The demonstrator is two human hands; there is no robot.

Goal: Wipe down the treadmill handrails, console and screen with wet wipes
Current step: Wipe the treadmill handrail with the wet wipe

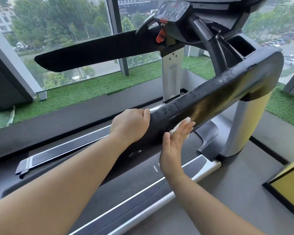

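Far handrail (92, 51) spans the upper left of the frame, untouched. At centre, left hand (131, 126) grips the near handrail (219, 92), fingers curled over its top. Console (173, 12) sits top centre. Just right of centre, right hand (175, 145), fingers straight and together, presses the wet wipe (187, 119) flat against that rail's side; droplets show on the rail.

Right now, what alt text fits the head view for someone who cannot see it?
A right hand presses a white wet wipe flat against the side of a treadmill's black near handrail, while the left hand grips the rail's top beside it. Droplets mark the rail farther along; the console and its red safety clip sit beyond.
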